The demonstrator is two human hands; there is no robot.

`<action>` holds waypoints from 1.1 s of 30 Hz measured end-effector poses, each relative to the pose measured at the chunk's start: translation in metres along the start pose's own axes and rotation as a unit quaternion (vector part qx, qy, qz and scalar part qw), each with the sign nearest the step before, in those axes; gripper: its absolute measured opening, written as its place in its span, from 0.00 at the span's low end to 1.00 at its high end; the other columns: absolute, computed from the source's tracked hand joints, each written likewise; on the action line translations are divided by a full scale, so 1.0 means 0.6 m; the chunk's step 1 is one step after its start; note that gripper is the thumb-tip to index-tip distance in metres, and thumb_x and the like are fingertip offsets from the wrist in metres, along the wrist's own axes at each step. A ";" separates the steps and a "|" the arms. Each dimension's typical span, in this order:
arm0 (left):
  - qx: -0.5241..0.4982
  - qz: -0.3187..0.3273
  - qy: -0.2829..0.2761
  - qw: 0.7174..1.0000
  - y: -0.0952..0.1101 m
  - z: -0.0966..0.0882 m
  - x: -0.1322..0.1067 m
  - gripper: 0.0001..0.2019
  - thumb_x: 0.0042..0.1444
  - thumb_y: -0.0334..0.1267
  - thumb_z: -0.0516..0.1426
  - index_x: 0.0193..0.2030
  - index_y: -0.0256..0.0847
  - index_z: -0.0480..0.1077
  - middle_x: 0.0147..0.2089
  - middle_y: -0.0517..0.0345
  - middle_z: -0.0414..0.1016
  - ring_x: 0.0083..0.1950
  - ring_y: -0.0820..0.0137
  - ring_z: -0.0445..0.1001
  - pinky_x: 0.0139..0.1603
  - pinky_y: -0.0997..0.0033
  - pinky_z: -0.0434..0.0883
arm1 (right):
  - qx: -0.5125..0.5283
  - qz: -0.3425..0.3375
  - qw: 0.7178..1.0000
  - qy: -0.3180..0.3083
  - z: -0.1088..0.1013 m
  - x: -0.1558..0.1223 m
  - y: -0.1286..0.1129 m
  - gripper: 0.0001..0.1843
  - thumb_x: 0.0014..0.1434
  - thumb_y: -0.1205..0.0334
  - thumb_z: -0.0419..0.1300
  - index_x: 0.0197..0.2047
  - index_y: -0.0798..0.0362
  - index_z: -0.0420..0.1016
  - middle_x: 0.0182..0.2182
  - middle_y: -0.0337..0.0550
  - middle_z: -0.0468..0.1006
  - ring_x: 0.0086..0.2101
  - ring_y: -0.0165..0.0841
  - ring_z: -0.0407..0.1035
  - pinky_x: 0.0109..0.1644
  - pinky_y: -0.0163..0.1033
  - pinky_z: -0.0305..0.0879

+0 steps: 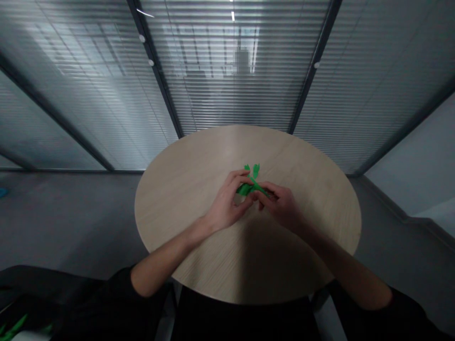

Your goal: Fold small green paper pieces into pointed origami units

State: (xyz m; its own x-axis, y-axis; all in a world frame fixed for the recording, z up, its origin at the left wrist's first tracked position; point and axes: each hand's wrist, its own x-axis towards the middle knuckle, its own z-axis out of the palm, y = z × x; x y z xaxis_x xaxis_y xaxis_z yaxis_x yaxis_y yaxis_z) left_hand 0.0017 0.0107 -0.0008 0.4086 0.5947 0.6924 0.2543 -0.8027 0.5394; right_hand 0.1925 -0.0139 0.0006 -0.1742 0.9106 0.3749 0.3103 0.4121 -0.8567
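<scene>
One green leafy piece (pixel 256 183), counted as a single item although its joins are partly hidden by fingers, is in your two hands above the middle of one round wooden table (pixel 174 203). Your left hand (pixel 227 201) grasps it from the left, fingers curved over the far side and thumb on the near side. Your right hand (pixel 280 202) pinches the right, near end of its stalk between thumb and fingers. The two thumbs lie close together; you cannot tell whether they touch. Two small leaf tips (pixel 256 170) stick out on the far side, and one broader green part shows between your left fingers and thumb. Two dark sleeves (pixel 405 310) end near your elbows. Your shadow falls on the near part of the tabletop. Beyond the far edge, two dark frame bars (pixel 314 66) flank one middle panel of blinds (pixel 231 106). At far left, one blue object (pixel 3 192) lies on the grey floor (pixel 99 208). At the near left corner, more green leaves (pixel 16 326) show; too dim to count.
</scene>
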 end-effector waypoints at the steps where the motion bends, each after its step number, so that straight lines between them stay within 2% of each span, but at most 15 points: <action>1: 0.006 -0.003 0.005 1.000 -0.001 0.000 0.000 0.09 0.67 0.33 0.59 0.52 0.42 0.69 0.62 0.44 0.68 0.65 0.59 0.70 0.66 0.49 0.70 | 0.005 0.001 1.000 -0.001 0.000 0.000 0.000 0.10 0.64 0.56 0.61 0.42 0.52 0.79 0.27 0.38 0.80 0.22 0.28 0.71 0.28 0.33 0.67; 6: 0.004 -0.030 0.001 1.000 -0.001 -0.001 0.001 0.05 0.68 0.32 0.57 0.49 0.42 0.71 0.58 0.47 0.68 0.63 0.61 0.70 0.65 0.51 0.70 | 0.021 0.005 1.000 0.015 0.002 -0.002 0.002 0.11 0.62 0.56 0.63 0.43 0.53 0.81 0.26 0.38 0.79 0.22 0.28 0.71 0.27 0.33 0.68; 10: -0.014 -0.052 0.021 0.998 -0.003 -0.002 0.004 0.03 0.67 0.32 0.59 0.45 0.42 0.73 0.55 0.49 0.71 0.58 0.62 0.72 0.62 0.54 0.71 | 0.047 0.006 0.999 0.028 0.003 -0.004 0.001 0.16 0.59 0.55 0.67 0.49 0.52 0.81 0.30 0.40 0.81 0.25 0.29 0.73 0.29 0.34 0.71; 15: -0.080 -0.150 0.018 0.985 -0.006 0.002 0.006 0.03 0.66 0.34 0.59 0.46 0.41 0.73 0.46 0.53 0.79 0.48 0.65 0.77 0.55 0.59 0.73 | 0.039 -0.014 0.999 0.021 0.002 -0.005 0.000 0.19 0.59 0.57 0.67 0.52 0.54 0.79 0.28 0.38 0.80 0.26 0.28 0.71 0.31 0.33 0.72; 22: -0.153 -0.195 0.009 0.969 -0.010 0.008 0.005 0.05 0.65 0.38 0.61 0.43 0.40 0.72 0.39 0.56 0.78 0.39 0.69 0.76 0.43 0.67 0.73 | -0.030 -0.037 0.997 0.061 -0.001 -0.002 0.005 0.10 0.61 0.56 0.65 0.43 0.53 0.80 0.24 0.35 0.74 0.23 0.27 0.65 0.27 0.33 0.64; 26: -0.176 -0.198 0.003 0.964 -0.008 0.008 0.005 0.06 0.65 0.39 0.61 0.42 0.40 0.70 0.39 0.56 0.78 0.39 0.68 0.76 0.43 0.67 0.73 | -0.049 -0.051 0.995 0.073 0.000 -0.001 0.002 0.08 0.61 0.57 0.64 0.38 0.52 0.79 0.25 0.35 0.74 0.23 0.26 0.64 0.27 0.33 0.62; 33: -0.204 -0.211 0.010 0.956 -0.003 0.008 0.008 0.08 0.64 0.38 0.62 0.46 0.41 0.69 0.41 0.55 0.79 0.43 0.67 0.79 0.46 0.66 0.74 | -0.055 -0.049 0.994 0.081 -0.001 -0.003 0.005 0.08 0.64 0.57 0.62 0.39 0.51 0.79 0.25 0.36 0.75 0.23 0.28 0.65 0.27 0.34 0.62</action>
State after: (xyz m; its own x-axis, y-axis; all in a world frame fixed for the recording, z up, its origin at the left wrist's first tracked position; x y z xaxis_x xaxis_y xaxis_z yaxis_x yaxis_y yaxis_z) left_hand 0.0072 0.0148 -0.0009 0.3264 0.8662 0.3784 0.0273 -0.4088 0.9122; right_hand 0.1941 -0.0141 -0.0027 -0.0577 0.8559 0.5139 0.4007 0.4913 -0.7733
